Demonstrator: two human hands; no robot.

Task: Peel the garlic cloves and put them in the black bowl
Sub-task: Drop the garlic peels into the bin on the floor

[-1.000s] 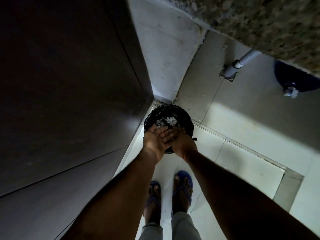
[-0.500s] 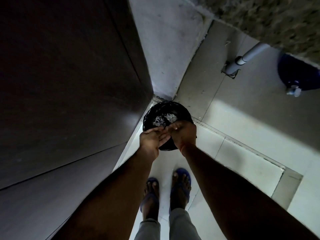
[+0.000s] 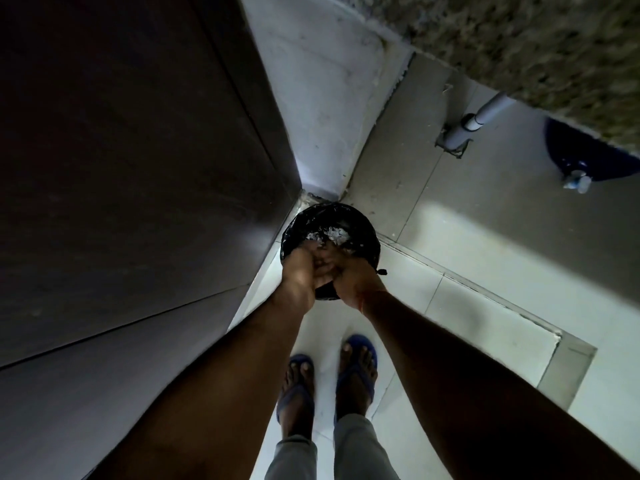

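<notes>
While both hands meet over the round bin lined with black plastic, left hand and right hand pressed together, white papery scraps lie inside. Peeling looks finished; no cloves or black bowl in sight.

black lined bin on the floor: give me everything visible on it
The bin is round and lined with a glossy, crinkled black plastic bag that covers its rim. It stands upright on the pale tiled floor, tucked into the corner where a dark cabinet side meets a grey wall. Whitish papery scraps lie inside. A small black tab juts from its right edge. The left hand and right hand are pressed together above its near rim and hide that part; whether they touch the bin cannot be told.
</notes>
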